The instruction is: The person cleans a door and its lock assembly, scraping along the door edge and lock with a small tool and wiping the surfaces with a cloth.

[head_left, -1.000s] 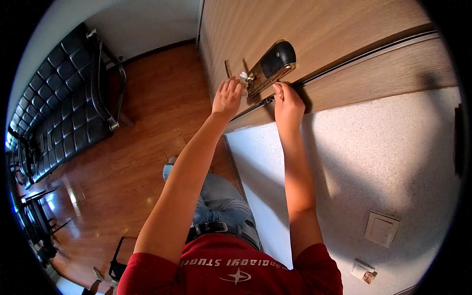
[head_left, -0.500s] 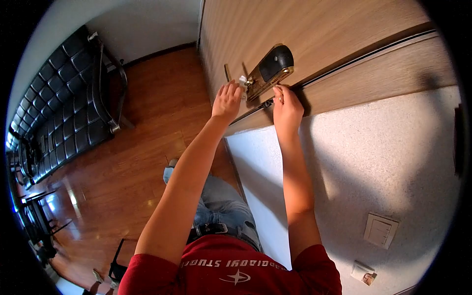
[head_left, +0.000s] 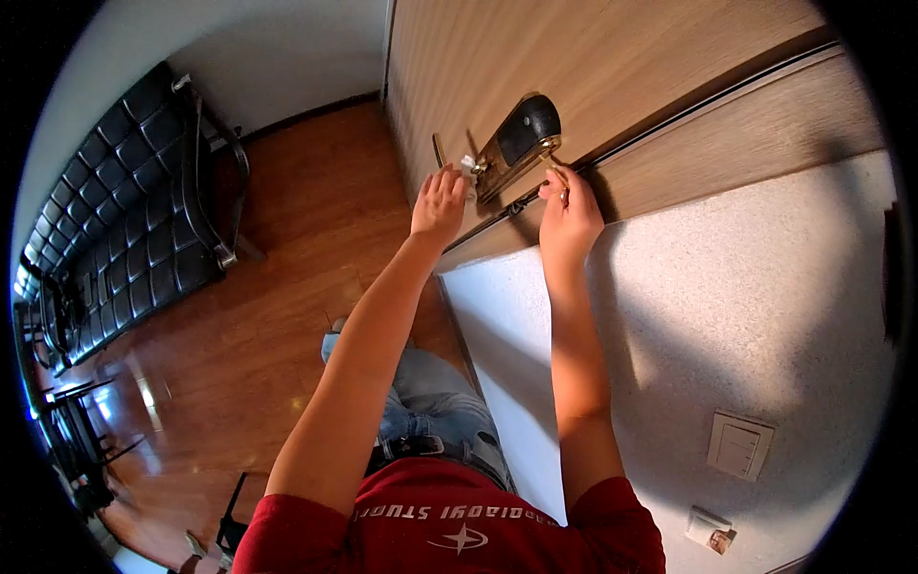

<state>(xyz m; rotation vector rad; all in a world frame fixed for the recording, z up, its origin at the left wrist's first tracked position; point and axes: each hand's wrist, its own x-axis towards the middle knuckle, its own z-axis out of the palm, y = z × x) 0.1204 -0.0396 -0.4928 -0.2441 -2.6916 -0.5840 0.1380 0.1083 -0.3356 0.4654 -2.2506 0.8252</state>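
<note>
A brass and black door lock plate (head_left: 516, 139) is fixed to the wooden door (head_left: 612, 67). Beside its lower end my left hand (head_left: 440, 203) has its fingers bent together, near a white crumpled piece (head_left: 469, 165) that looks like tissue or cloth. Whether the fingers hold that piece is hard to tell. My right hand (head_left: 569, 212) is closed in a pinch around a small thin item close to the upper right end of the plate; the item is too small to name. The door handle (head_left: 438, 150) sticks out past my left fingers.
A black tufted bench (head_left: 134, 230) with metal arms stands at the left on the wooden floor (head_left: 287, 277). On the white wall (head_left: 727, 287) at the right are a light switch (head_left: 740, 446) and a small white fixture (head_left: 709, 530). Dark chair parts (head_left: 76, 435) show at lower left.
My right hand has shifted slightly right and turned, with the thin item now more visible. The lock plate appears slightly lower in view. My left hand has barely moved.
</note>
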